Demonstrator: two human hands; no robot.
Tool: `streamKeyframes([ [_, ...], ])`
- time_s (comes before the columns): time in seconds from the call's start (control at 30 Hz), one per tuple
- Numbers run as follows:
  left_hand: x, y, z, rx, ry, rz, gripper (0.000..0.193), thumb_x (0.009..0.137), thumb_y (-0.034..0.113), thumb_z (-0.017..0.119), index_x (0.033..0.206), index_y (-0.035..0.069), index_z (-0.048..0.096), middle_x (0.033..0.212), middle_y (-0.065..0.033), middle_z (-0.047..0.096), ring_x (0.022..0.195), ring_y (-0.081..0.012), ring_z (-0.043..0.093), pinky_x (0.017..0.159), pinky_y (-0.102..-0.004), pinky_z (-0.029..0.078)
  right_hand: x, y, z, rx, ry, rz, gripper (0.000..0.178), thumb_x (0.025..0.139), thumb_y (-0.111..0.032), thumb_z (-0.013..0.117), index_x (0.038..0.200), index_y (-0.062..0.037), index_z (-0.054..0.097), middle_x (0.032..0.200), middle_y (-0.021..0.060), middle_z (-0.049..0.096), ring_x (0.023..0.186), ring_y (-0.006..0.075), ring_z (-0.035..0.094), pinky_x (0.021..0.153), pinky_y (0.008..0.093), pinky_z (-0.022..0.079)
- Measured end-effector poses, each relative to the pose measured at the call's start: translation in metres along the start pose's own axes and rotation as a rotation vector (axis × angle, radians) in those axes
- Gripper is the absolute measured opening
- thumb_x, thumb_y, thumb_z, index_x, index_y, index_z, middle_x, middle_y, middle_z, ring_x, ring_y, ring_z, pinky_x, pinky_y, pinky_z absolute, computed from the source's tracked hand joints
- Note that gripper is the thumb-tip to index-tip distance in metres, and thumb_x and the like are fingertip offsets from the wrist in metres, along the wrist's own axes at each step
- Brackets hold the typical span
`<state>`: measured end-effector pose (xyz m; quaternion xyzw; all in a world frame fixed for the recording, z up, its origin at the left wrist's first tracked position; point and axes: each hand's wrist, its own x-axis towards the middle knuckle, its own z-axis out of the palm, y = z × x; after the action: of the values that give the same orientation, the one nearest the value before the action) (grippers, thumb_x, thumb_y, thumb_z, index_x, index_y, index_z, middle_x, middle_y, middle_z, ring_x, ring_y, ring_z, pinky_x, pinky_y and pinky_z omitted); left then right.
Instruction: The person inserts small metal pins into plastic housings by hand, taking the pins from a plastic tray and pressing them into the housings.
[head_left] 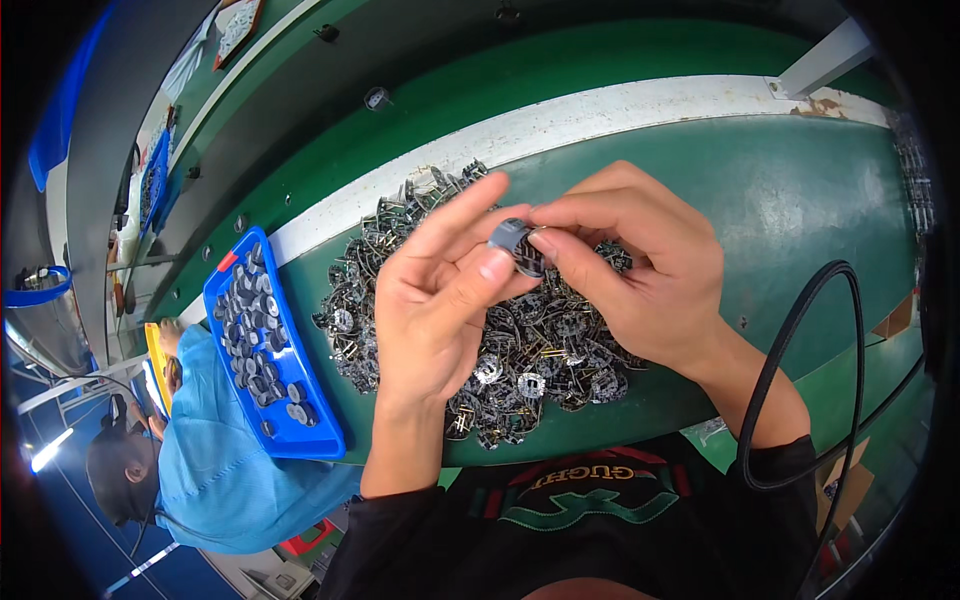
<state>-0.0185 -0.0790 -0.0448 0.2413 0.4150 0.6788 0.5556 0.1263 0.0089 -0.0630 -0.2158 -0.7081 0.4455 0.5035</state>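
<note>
A small round grey cap [510,236] with a dark inner side is held above the workbench, tilted on edge. The thumb and fingers of my left hand [425,300] close on it from the left, with the index finger stretched upward. From the right, my right hand [655,265] pinches the cap's edge between thumb and index finger. Whether a separate small piece sits in that pinch is hidden. Below both hands lies a loose pile of small metal and black parts [530,365] with thin brass-coloured pins.
A blue tray [322,438] with many round grey caps stands left of the pile on the green workbench [810,200]. A white rail [640,105] runs along the far side. A black cable [765,400] loops by my right forearm. A person in blue [230,440] sits at left.
</note>
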Motion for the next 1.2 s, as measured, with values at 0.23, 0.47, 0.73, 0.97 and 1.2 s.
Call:
streamKeyframes([
  [0.23,0.001,-0.006,-0.017,0.158,-0.122,0.057,0.037,0.087,-0.004,0.068,0.123,-0.006,0.060,0.115,-0.0180,0.067,0.101,-0.0198,0.068,0.085,-0.0305,0.058,0.002,-0.008,-0.007,-0.043,-0.011,-0.049,0.023,0.076,0.010,0.074,0.098,0.0019,0.071,0.086,0.0101,0.065,0.071,0.0156,0.061,0.058,0.0251,0.048],
  [0.47,0.000,-0.008,-0.019,-0.111,-0.178,0.061,0.042,0.084,-0.013,0.065,0.124,-0.008,0.056,0.126,-0.0312,0.059,0.111,-0.0267,0.065,0.093,-0.0373,0.058,0.005,-0.011,-0.011,-0.240,-0.050,-0.354,0.028,0.072,0.010,0.075,0.098,0.0010,0.071,0.089,0.0105,0.065,0.073,0.0182,0.060,0.057,0.0266,0.047],
  [0.73,-0.003,-0.011,-0.020,-0.041,-0.250,0.073,0.041,0.082,-0.017,0.065,0.121,-0.009,0.058,0.126,-0.0320,0.059,0.109,-0.0232,0.066,0.093,-0.0309,0.055,0.001,-0.013,-0.011,-0.284,-0.073,-0.337,0.026,0.072,0.009,0.075,0.097,0.0002,0.071,0.089,0.0106,0.066,0.073,0.0206,0.062,0.059,0.0284,0.049],
  [0.97,-0.006,-0.010,-0.012,0.022,-0.143,0.093,0.042,0.080,-0.019,0.065,0.120,-0.010,0.059,0.126,-0.0309,0.060,0.105,-0.0180,0.066,0.088,-0.0268,0.056,0.001,-0.008,-0.012,-0.290,-0.086,-0.400,0.029,0.068,0.010,0.075,0.095,0.0030,0.070,0.086,0.0131,0.066,0.069,0.0225,0.063,0.055,0.0289,0.050],
  [1.2,-0.010,-0.010,-0.007,0.160,-0.103,0.167,0.040,0.080,-0.018,0.067,0.120,-0.010,0.061,0.123,-0.0265,0.063,0.101,-0.0167,0.068,0.084,-0.0255,0.057,-0.001,-0.003,-0.006,-0.304,-0.054,-0.422,0.028,0.067,0.011,0.074,0.094,0.0046,0.070,0.086,0.0146,0.066,0.069,0.0235,0.064,0.054,0.0295,0.051],
])
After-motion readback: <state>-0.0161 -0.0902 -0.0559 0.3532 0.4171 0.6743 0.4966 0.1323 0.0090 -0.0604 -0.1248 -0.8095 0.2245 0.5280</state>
